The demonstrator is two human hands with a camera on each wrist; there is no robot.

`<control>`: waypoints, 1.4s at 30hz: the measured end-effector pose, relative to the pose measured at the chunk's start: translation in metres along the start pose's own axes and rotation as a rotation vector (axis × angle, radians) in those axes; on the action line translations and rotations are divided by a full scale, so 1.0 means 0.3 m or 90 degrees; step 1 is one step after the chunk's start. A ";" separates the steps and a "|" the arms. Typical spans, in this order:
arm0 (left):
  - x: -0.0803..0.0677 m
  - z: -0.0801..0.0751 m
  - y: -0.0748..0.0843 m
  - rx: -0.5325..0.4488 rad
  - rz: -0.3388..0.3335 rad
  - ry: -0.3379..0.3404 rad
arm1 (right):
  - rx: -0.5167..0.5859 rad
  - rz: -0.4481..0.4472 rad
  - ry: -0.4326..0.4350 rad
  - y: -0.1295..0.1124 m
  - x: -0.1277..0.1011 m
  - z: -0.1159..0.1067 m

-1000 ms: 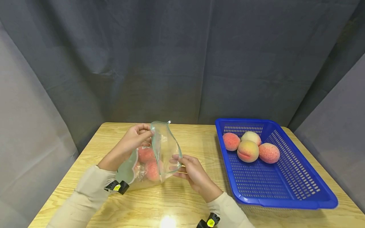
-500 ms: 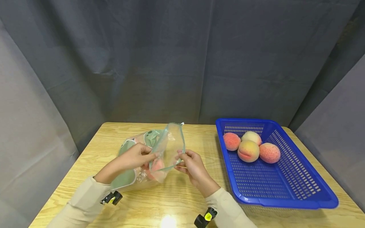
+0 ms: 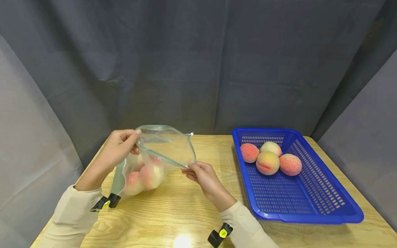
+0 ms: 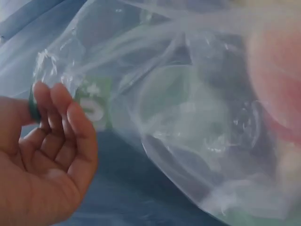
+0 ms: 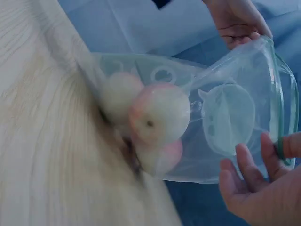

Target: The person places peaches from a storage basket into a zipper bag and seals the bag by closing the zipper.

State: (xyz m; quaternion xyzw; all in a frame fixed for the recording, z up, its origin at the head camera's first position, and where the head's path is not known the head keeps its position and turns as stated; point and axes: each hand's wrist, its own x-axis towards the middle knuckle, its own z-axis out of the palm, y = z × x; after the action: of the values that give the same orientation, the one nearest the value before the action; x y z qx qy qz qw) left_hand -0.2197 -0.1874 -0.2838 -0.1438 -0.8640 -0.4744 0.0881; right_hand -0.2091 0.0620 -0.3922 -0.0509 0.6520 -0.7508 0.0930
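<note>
Between both hands is a clear zip bag (image 3: 169,151) with a green-edged mouth spread wide and a white slider at the far corner. Several pink-and-cream peaches (image 3: 152,175) lie in its lower part; the right wrist view shows these peaches (image 5: 160,113) low in the bag, near the table surface. My left hand (image 3: 118,146) pinches the left part of the mouth's rim between thumb and fingers. With thumb and forefinger my right hand (image 3: 207,178) pinches the near right corner of the rim; its other fingers (image 5: 248,165) extend along the bag's outside.
A blue plastic basket (image 3: 305,217) stands to the right on the wooden table (image 3: 161,220). Several more peaches (image 3: 267,162) lie toward its back left. A dark grey curtain (image 3: 173,69) hangs behind the table's far edge.
My left hand has moved left and up, taking the bag's rim with it, so the mouth has opened wider. My right hand keeps its pinch near the same place.
</note>
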 end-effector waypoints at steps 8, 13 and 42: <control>-0.007 0.023 0.065 -0.005 0.049 0.002 | -0.008 -0.030 -0.004 -0.001 -0.022 0.010; -0.034 0.117 0.035 -0.025 0.025 -0.188 | 0.030 -0.002 0.074 0.043 -0.020 -0.037; -0.102 0.611 -0.230 -0.231 -0.146 -0.515 | 0.069 0.111 0.260 0.225 0.017 -0.221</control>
State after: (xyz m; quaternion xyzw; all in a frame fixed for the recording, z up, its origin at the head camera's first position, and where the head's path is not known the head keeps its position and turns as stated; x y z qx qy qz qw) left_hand -0.2166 -0.0725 -0.4453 -0.2339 -0.7420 -0.5307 -0.3361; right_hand -0.2222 0.1163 -0.4687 0.1636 0.6181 -0.7684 0.0266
